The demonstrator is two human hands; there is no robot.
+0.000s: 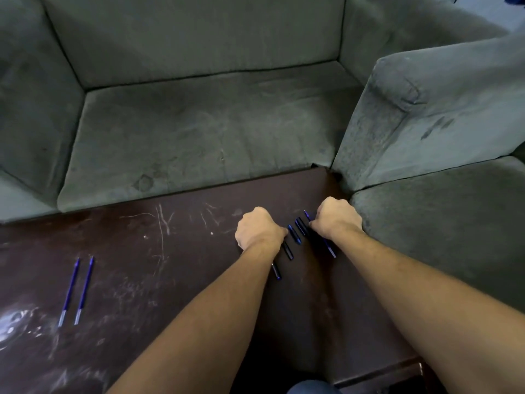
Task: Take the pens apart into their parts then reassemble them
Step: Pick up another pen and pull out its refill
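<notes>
On the dark brown table, my left hand is curled knuckles-down, and a dark pen barrel sticks out from under its thumb side. My right hand pinches a blue pen that lies slanted under it, its tip showing past the fingers. Two short blue-black pen parts lie side by side between the hands. Another dark piece pokes out beneath my left forearm. Far to the left, two thin blue refills lie parallel. Both hands' fingertips are hidden.
A grey-green sofa seat runs along the table's far edge. A second sofa's armrest and cushion press against the table on the right, close to my right hand. The tabletop is scratched and worn.
</notes>
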